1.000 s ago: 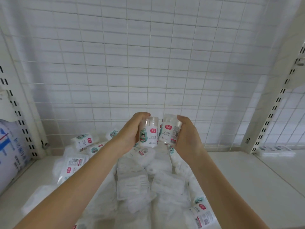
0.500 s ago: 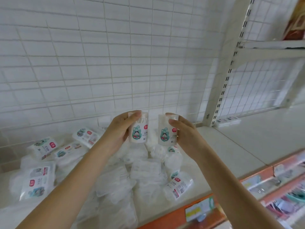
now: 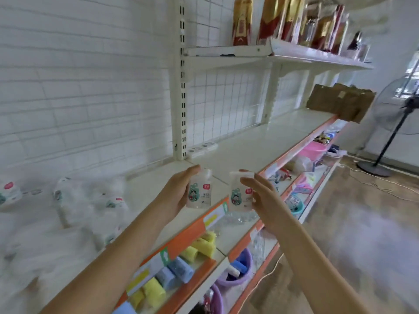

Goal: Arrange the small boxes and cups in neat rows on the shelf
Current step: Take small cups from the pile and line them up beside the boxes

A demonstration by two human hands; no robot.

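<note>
A: Holding one cup per hand, head view. My left hand (image 3: 176, 191) has its fingers curled round the left cup (image 3: 199, 189), thumb up on the lid. My right hand (image 3: 263, 200) pinches the right cup (image 3: 240, 192), fingertips over the top rim. Both cups upright, long axis vertical, labels toward me, close beside each other but apart.

B: Where's the drop spot from the fingers?

A: Bare shelf (image 3: 260, 141) lies beyond and to the right of both sets of fingertips, past the slotted upright (image 3: 181, 87). Right hand is nearer it, I judge, so that cup likely goes down first.

B: Room to move?

A: Plenty of open board along that bay, up to the wire back panel (image 3: 226, 105). Flat packs (image 3: 201, 148) sit against the upright's foot. Orange front edge (image 3: 294, 146) runs just under the right fingers; I'd clear it before lowering. To the left of my left fingers, a blurred heap of white packets (image 3: 90, 200) crowds the board. Cardboard (image 3: 340, 103) overhangs the far end, well apart.
</note>
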